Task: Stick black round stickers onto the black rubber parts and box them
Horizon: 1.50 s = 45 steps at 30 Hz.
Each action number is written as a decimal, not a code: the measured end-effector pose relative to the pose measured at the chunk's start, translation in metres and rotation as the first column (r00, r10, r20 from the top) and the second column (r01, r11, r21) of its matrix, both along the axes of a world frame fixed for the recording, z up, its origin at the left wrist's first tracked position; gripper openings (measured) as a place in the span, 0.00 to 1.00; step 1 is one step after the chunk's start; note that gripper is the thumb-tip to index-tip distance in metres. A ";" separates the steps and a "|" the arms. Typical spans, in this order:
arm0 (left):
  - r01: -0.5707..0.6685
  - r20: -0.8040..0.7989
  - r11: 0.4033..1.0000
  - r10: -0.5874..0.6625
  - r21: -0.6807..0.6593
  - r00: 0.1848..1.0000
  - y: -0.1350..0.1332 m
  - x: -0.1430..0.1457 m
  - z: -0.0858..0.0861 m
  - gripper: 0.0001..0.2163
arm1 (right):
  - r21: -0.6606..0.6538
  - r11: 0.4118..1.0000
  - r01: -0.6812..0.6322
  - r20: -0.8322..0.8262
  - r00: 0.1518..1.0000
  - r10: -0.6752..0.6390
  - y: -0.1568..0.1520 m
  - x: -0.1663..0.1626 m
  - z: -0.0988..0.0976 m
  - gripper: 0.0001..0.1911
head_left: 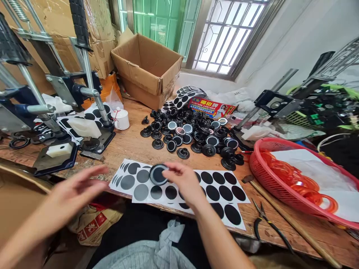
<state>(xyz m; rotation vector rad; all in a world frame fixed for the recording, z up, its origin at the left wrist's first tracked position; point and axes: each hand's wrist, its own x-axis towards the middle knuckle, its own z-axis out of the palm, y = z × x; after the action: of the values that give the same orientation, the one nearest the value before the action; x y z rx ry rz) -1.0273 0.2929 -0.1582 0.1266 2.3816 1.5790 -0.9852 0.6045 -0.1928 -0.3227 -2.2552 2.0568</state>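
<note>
Pinching a black disc (158, 174) by its rim, the right hand (183, 183) holds it just above the sticker sheets (221, 186), the left hand (78, 186) spread empty beside it. Sticker-fitting seems in hand; the next move calls for centring the disc squarely, with the pile of caps (196, 134) beyond.

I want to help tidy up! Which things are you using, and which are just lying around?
In use: black disc in the right hand, sticker sheets under it, pile of black parts.
Lying about: cardboard box, red basket, pliers, white cup.
</note>
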 end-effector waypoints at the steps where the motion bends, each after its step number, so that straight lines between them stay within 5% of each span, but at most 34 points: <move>1: 0.143 0.111 0.983 -0.156 0.119 0.981 0.024 0.000 -0.006 0.29 | -0.120 0.990 -0.073 0.026 0.997 0.077 -0.018 0.001 -0.001 0.19; 3: 0.258 0.204 0.908 -0.335 0.330 0.920 0.065 0.000 -0.020 0.26 | -0.214 0.969 -0.122 0.036 0.990 0.133 -0.043 0.000 -0.005 0.18; 4: 0.220 0.234 0.893 -0.329 0.393 0.915 0.079 0.000 -0.029 0.24 | -0.177 0.979 -0.098 0.027 0.994 0.104 -0.051 0.000 -0.008 0.16; 7: -0.049 0.278 0.828 -0.131 0.558 0.952 0.099 -0.008 -0.052 0.17 | 0.234 0.972 0.001 -0.051 0.999 0.011 -0.061 0.004 -0.023 0.11; 10: -0.227 0.330 0.728 0.001 0.647 0.944 0.101 -0.019 -0.070 0.15 | 0.685 0.723 -0.082 -0.016 0.992 0.128 -0.069 0.012 -0.037 0.13; 12: -0.252 0.342 0.711 0.016 0.657 0.939 0.104 -0.024 -0.079 0.15 | 0.818 0.559 -0.133 0.049 0.985 0.163 -0.077 0.016 -0.043 0.13; 14: -0.261 0.337 0.709 0.035 0.656 0.941 0.108 -0.026 -0.086 0.16 | 0.865 0.481 -0.139 0.072 0.985 0.155 -0.082 0.015 -0.045 0.12; 22: -0.264 0.316 0.695 0.056 0.669 0.947 0.111 -0.024 -0.089 0.16 | 0.810 0.532 -0.248 0.208 0.969 0.136 -0.074 -0.011 -0.034 0.07; 33: -0.273 0.325 0.686 0.055 0.675 0.944 0.111 -0.023 -0.087 0.16 | 0.880 0.441 -0.173 0.121 0.982 0.144 -0.088 0.004 -0.041 0.11; 36: -0.271 0.325 0.687 0.052 0.674 0.944 0.111 -0.024 -0.087 0.16 | 0.869 0.476 -0.136 0.073 0.986 0.149 -0.089 0.013 -0.043 0.14; 39: -0.276 0.330 0.689 0.057 0.671 0.942 0.110 -0.024 -0.087 0.17 | 0.776 0.612 -0.149 0.012 0.975 0.222 -0.084 0.025 -0.039 0.11; 42: -0.281 0.333 0.689 0.061 0.668 0.941 0.110 -0.024 -0.086 0.18 | 0.477 0.844 -0.245 -0.014 0.958 0.286 -0.070 0.035 -0.029 0.04; 45: -0.279 0.331 0.688 0.059 0.670 0.942 0.111 -0.025 -0.085 0.17 | 0.042 0.962 -0.271 -0.021 0.962 0.272 -0.050 0.041 -0.017 0.13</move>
<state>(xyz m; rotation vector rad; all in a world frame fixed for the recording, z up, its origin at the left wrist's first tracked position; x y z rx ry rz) -1.0519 0.4034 -0.2433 -0.1739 1.4774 2.3539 -0.9441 0.5543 -0.2093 0.0201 -2.4378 2.1192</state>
